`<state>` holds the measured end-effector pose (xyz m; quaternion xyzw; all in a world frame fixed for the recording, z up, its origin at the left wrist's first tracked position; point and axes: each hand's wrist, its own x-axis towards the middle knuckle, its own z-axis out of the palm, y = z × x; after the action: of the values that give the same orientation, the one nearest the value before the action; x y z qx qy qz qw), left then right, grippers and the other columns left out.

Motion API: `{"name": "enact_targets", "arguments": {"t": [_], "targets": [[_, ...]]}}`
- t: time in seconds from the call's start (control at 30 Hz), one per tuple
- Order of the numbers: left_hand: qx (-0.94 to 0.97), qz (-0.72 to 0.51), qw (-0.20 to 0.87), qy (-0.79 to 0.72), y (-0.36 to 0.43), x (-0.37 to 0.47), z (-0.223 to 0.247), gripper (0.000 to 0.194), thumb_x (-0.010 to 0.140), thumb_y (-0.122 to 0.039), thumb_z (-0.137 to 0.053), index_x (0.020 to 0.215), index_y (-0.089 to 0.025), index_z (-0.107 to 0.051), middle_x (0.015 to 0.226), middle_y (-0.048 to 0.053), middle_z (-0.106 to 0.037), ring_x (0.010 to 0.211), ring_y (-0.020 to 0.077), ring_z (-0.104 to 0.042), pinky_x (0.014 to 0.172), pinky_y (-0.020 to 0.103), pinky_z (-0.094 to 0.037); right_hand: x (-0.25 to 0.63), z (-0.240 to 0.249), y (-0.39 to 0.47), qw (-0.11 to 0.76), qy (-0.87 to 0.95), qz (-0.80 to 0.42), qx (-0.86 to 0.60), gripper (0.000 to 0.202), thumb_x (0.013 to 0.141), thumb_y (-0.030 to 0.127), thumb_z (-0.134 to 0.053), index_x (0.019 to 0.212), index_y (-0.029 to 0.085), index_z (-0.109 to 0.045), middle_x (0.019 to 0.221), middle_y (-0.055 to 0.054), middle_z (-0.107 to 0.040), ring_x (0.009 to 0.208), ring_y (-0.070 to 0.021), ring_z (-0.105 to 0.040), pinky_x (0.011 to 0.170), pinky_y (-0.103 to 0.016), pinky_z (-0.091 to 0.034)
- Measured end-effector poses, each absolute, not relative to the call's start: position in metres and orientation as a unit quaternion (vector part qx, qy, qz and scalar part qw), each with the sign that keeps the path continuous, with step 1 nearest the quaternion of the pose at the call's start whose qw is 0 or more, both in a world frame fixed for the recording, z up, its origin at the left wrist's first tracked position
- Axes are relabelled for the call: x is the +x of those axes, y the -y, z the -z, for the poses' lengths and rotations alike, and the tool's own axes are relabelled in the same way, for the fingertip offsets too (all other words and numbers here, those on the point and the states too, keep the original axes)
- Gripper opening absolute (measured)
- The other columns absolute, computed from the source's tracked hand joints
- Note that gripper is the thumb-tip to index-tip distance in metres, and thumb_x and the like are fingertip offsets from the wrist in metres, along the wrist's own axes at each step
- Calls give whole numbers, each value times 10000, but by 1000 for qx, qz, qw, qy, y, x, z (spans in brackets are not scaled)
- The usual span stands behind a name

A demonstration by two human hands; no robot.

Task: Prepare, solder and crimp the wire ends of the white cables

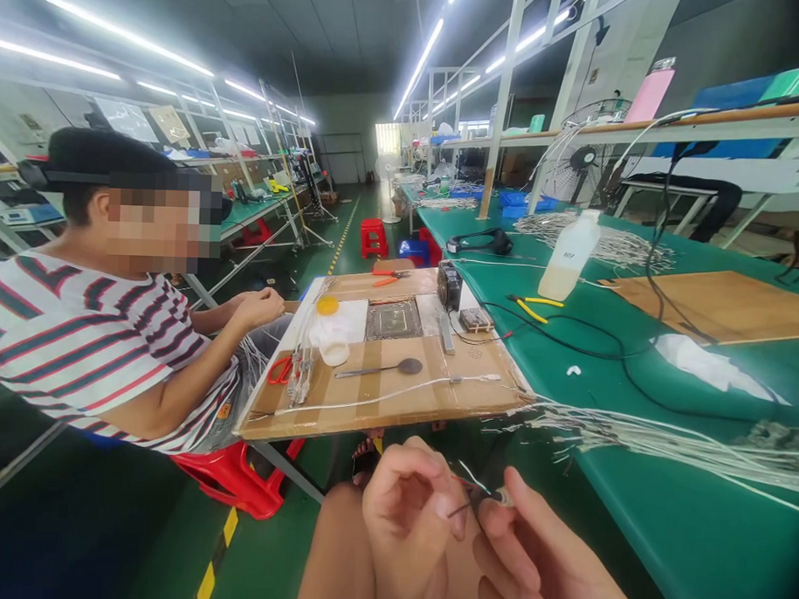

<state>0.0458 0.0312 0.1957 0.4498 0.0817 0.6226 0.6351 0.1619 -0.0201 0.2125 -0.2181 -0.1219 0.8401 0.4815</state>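
Note:
Above my lap, my left hand (411,514) is closed, thumb and fingertips pinched around the thin wires (459,509). Close beside it, my right hand (528,549) pinches the end of a cable (501,495) between thumb and fingers. White, red and dark strands fan out between the two hands. Fingers cover most of the cable. Just beyond my hands is a cardboard-covered board (343,409), with a single white cable (396,394) lying along its near side and a metal spoon (407,366) behind it.
A bundle of white cables (670,440) lies on the green table (641,509) to the right. The board carries red-handled scissors (280,370), a yellow-lidded jar (327,307) and a small black fan (449,286). A co-worker (129,342) sits at left. A bottle (570,253) stands farther back.

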Motion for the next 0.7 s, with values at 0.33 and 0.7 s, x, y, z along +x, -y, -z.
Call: {"name": "enact_targets", "arguments": {"t": [0.33,0.7], "targets": [[417,-650,626,-109,-28,53,-179,290,980,-412,-660,1248,-304,-631,907,2,-606,665,66,-600,572,139,-493,163,-228,16,526,226,-693,-438,629,713,694,-754,780,124,-496,435,52,-407,417,9,-403,475,-114,-248],[404,-652,638,-66,-42,35,-175,384,952,-292,-700,1324,-328,-613,1012,38,-655,744,108,-656,570,165,-547,147,-236,4,553,190,-639,-500,816,458,563,-957,1101,155,-665,639,-8,-613,520,-52,-571,494,-136,-417]]}}
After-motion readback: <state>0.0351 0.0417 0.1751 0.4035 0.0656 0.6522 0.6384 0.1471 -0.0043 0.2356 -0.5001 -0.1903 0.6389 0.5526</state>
